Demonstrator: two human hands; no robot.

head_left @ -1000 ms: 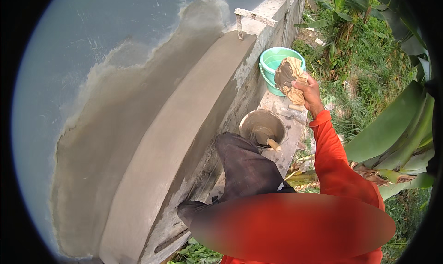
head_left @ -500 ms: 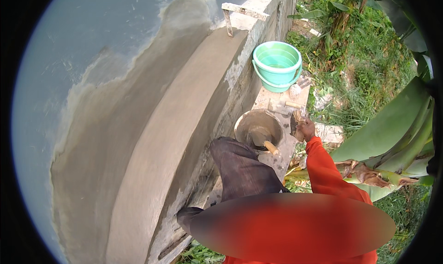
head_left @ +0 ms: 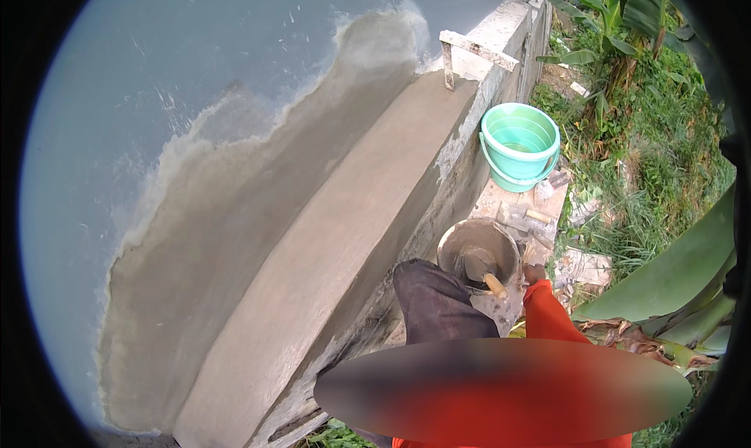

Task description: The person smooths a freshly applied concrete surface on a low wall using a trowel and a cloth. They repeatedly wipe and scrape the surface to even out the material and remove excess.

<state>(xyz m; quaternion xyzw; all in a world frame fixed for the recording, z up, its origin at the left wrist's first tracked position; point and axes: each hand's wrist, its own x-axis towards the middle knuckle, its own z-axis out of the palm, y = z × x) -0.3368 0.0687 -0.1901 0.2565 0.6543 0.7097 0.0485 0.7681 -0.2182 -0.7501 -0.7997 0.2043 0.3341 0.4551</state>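
My right hand [head_left: 534, 273], in a red-orange sleeve [head_left: 551, 313], is low beside the right side of a mortar bucket [head_left: 442, 250]. Its fingers look curled, and what they grip is too small to make out. Inside the bucket a trowel rests in grey mortar, its wooden handle [head_left: 494, 285] leaning over the near rim. Just beyond my hand, a flat tool with a wooden handle [head_left: 538, 215] lies on the mortar-stained board [head_left: 485, 201]. My left hand is out of view.
A green bucket [head_left: 520, 166] stands at the board's far end. Along the left runs a wall with a smooth plastered top [head_left: 336, 213], bordering grey water [head_left: 195, 72]. A whitish wooden bracket [head_left: 479, 49] sits on it. Banana leaves [head_left: 665, 252] and grass lie right; my dark-clothed knee [head_left: 434, 299] is near.
The view has shifted, so the scene sits farther right and lower. My right hand has drawn back toward me; the brown blocky thing it held before no longer shows clearly.
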